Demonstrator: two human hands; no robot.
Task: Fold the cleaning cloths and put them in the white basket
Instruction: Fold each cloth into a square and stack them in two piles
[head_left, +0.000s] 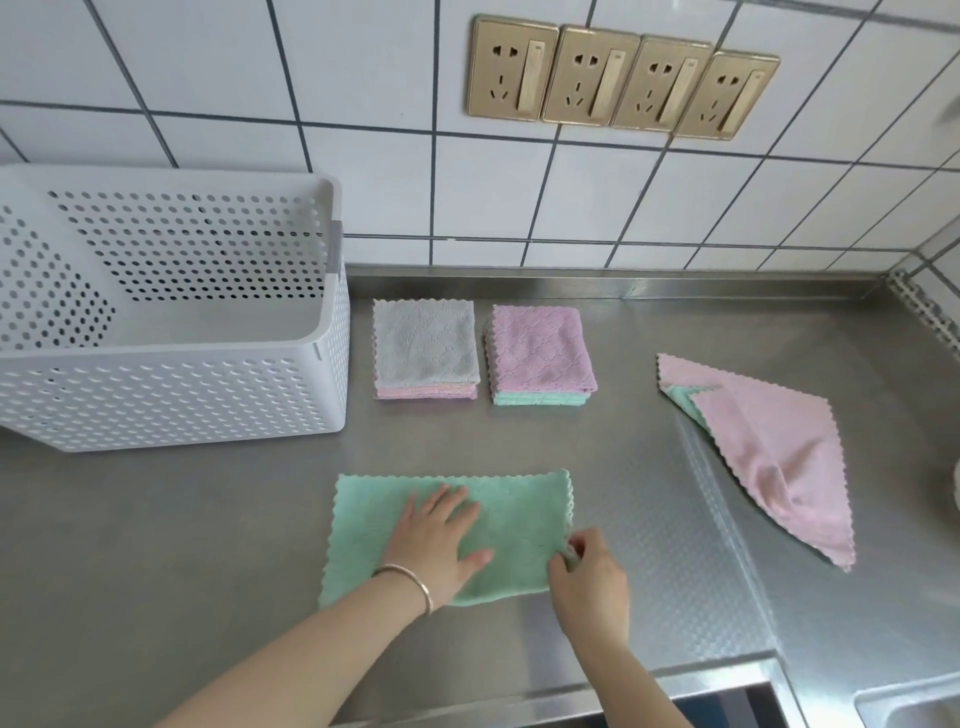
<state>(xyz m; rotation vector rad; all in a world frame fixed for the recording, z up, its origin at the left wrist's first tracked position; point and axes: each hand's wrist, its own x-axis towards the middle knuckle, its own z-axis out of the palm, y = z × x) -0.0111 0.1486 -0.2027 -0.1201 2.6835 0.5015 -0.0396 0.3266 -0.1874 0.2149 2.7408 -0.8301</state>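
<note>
Sitting behind the work area: white perforated plastic basket (171, 332) at left, a folded stack topped by a grey cloth (425, 343) just beside it, a stack topped by a purple cloth (540, 349), and loose pink cloths (779, 447) well apart at right, nothing blocking the hands. Mint-green fleece cloth (519, 509), doubled into a rectangle, lies flat near the front edge; left hand (439, 543) presses it with fingers spread wide, right hand (589, 571) pinches its near-right corner. Surface is a brushed stainless steel counter (208, 545) against a white-tiled wall (363, 78) with four brass sockets (621, 78).
</note>
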